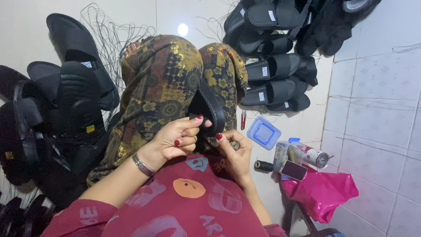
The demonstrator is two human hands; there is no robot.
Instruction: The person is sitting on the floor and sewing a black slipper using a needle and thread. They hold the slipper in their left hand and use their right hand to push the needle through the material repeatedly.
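A person seated on a tiled floor (377, 87) works on a black slide sandal (209, 107) held against the knees, just above frame centre. The left hand (175, 139) is curled closed around the sandal's near edge, thumb pinching along the sole rim; the right hand (234, 151), at 5 o'clock from the sandal, has fingers drawn together under its lower end and pinches a small round metal piece (235, 145) whose kind cannot be told.

The sandal looks light and rubbery: a sole that would flex rather than snap, and a broad strap soft enough to bend under a thumb. Its matte surface should not slip. Judging by the grip shown, the firm sole edge is the surest place to hold it, with the knees bracing the far side.

Finished or waiting sandals lie heaped at 9 o'clock (66, 101) and stacked in a row at 1 o'clock (274, 66). Loose black thread (109, 39) trails across the floor at 11 o'clock. At 3 o'clock from the hands sit a blue plastic lid (263, 132), a small red tool (243, 119), a spool of dark thread (264, 166), a clear container of bits (302, 154) and a phone (293, 170), all near a pink plastic bag (322, 191).
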